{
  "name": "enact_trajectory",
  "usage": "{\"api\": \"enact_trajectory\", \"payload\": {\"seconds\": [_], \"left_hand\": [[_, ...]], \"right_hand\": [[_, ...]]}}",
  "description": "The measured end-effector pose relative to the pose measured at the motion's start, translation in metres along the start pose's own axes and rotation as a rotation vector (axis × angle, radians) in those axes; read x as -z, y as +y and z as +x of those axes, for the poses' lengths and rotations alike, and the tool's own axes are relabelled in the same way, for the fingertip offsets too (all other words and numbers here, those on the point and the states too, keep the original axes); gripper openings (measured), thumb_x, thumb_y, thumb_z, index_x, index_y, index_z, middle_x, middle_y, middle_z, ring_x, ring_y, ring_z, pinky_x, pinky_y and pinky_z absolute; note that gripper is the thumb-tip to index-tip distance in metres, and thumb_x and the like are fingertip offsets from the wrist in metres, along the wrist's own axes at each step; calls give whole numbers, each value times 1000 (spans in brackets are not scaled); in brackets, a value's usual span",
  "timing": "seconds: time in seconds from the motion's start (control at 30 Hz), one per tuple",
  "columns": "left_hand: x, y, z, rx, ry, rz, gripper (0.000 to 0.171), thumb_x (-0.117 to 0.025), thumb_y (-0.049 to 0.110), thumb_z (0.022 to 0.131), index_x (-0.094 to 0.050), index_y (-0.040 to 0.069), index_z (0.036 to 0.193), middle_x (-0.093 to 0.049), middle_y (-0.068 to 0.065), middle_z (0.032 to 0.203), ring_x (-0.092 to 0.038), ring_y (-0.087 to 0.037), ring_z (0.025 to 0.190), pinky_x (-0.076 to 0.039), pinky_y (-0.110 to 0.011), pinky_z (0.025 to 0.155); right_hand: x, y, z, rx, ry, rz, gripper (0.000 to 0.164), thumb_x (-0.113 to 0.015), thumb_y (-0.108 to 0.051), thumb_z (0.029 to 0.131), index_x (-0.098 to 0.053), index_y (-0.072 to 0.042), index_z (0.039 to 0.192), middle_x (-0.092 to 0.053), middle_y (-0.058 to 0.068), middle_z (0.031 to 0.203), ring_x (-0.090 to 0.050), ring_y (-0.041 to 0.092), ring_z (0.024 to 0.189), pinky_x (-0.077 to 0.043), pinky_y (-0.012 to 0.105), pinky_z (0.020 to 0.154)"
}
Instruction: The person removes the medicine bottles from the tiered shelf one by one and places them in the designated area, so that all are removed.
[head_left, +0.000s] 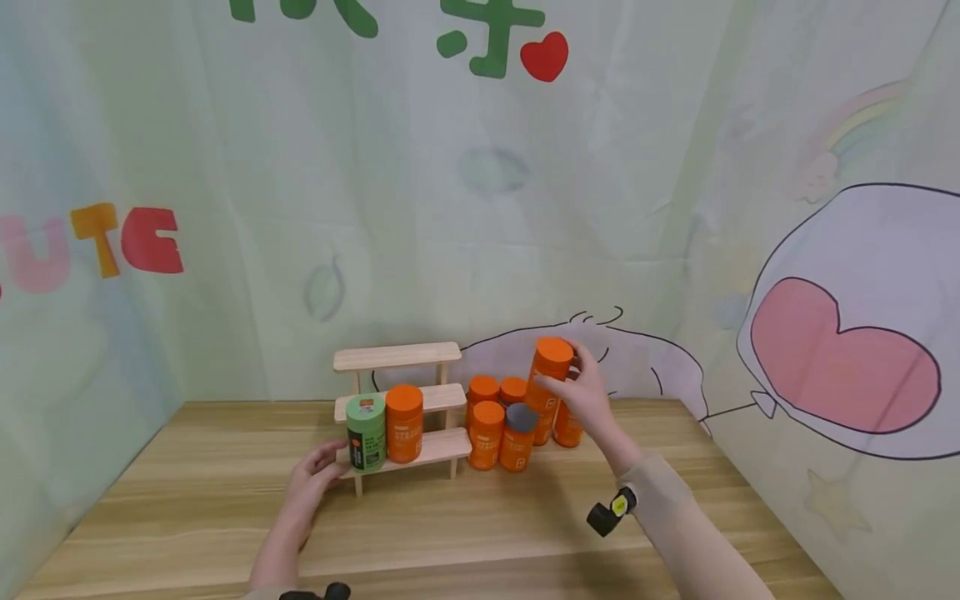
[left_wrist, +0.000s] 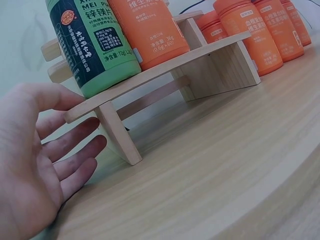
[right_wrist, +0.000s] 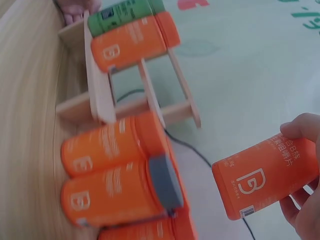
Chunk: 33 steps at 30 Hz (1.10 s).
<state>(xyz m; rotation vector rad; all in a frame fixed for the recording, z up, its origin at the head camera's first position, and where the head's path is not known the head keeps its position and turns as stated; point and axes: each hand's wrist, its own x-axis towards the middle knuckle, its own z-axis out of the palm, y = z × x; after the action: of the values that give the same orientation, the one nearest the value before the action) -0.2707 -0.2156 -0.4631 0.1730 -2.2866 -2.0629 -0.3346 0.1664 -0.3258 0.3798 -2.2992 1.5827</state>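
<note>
A three-tier wooden shelf (head_left: pixel 396 357) stands on the table, and my left hand (head_left: pixel 313 477) holds the left end of its lowest tier. In the left wrist view, the fingers (left_wrist: pixel 75 142) curl beside and below that plank end. A green supplement bottle (head_left: pixel 366 437) and an orange bottle (head_left: pixel 405 427) stand upright side by side on the lowest tier. My right hand (head_left: pixel 588 390) grips another orange bottle (head_left: pixel 546 375), raised and slightly tilted above a cluster of similar bottles. In the right wrist view, thumb and fingers wrap its upper part; its base is free.
Right of the shelf, several orange bottles (head_left: pixel 486 437) stand close together on the wooden table (head_left: pixel 420 533). One of them, the grey-lidded bottle (head_left: pixel 516 446), is at the front. A printed curtain (head_left: pixel 375 200) hangs behind. In the right wrist view a dark cable (right_wrist: pixel 192 148) runs behind the bottles.
</note>
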Motion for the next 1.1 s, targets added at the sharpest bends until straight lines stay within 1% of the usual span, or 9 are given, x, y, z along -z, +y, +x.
{"api": "enact_trajectory", "payload": {"seconds": [0.1, 0.2, 0.33, 0.4, 0.6, 0.77, 0.87, 1.0, 1.1], "left_hand": [[0, -1, 0, 4, 4, -8, 56, -52, 6, 94, -34, -7, 145, -26, -31, 155, -28, -37, 143, -43, -12, 79], [-1, -1, -1, 0, 11, -15, 56, -52, 5, 93, -34, -8, 145, -27, -32, 154, -28, -37, 143, -43, -12, 79], [-1, -1, -1, -6, 17, -16, 55, -51, 5, 93, -35, -9, 144, -29, -32, 153, -28, -36, 143, -43, -12, 79], [0, -1, -1, -5, 15, -15, 55, -51, 5, 93, -34, -9, 144, -28, -32, 153, -28, -36, 143, -43, -12, 79], [-1, -3, 0, 9, 9, -10, 56, -51, 5, 94, -33, -7, 146, -27, -31, 154, -27, -37, 143, -42, -12, 80], [-2, -4, 1, 6, 16, -16, 56, -51, 5, 93, -34, -7, 145, -29, -31, 153, -28, -37, 143, -43, -12, 80], [-2, -4, 1, 1, 23, -14, 55, -51, 5, 93, -35, -8, 144, -30, -31, 153, -29, -36, 142, -43, -12, 79], [-2, -2, 0, -5, 23, -6, 54, -51, 5, 93, -36, -7, 144, -29, -30, 154, -29, -36, 142, -43, -12, 79], [-1, -1, 0, -10, 21, -4, 54, -51, 6, 94, -36, -7, 144, -28, -31, 154, -29, -36, 142, -44, -13, 79]], "right_hand": [[10, 7, -3, -34, 19, -15, 67, -76, -8, 80, -45, -6, 140, -57, 15, 129, -53, 31, 116, -44, 48, 102], [16, 16, -7, -49, 34, -16, 68, -76, -6, 80, -44, -4, 140, -56, 18, 130, -53, 33, 117, -44, 49, 102], [20, 28, -12, -54, 41, -8, 66, -76, -5, 80, -45, -2, 138, -55, 19, 130, -53, 33, 117, -44, 49, 102], [20, 35, -14, -71, 37, -7, 66, -76, -5, 80, -45, -2, 138, -55, 19, 131, -54, 33, 117, -45, 49, 102], [15, 56, -22, -125, 34, -17, 70, -77, -3, 78, -44, 0, 140, -55, 22, 133, -55, 38, 119, -46, 50, 102], [10, 69, -27, -130, 35, -27, 70, -77, -3, 78, -44, 1, 140, -56, 23, 132, -56, 38, 119, -46, 50, 102], [7, 74, -29, -121, 32, -16, 68, -77, -1, 77, -46, 2, 138, -57, 23, 130, -57, 37, 116, -49, 46, 99], [2, 81, -32, -113, 47, -13, 67, -78, 1, 75, -50, 3, 135, -60, 24, 125, -59, 35, 111, -51, 38, 93], [-2, 85, -34, -110, 52, -22, 67, -79, 1, 74, -50, 5, 134, -61, 25, 123, -60, 35, 109, -51, 38, 92]]}}
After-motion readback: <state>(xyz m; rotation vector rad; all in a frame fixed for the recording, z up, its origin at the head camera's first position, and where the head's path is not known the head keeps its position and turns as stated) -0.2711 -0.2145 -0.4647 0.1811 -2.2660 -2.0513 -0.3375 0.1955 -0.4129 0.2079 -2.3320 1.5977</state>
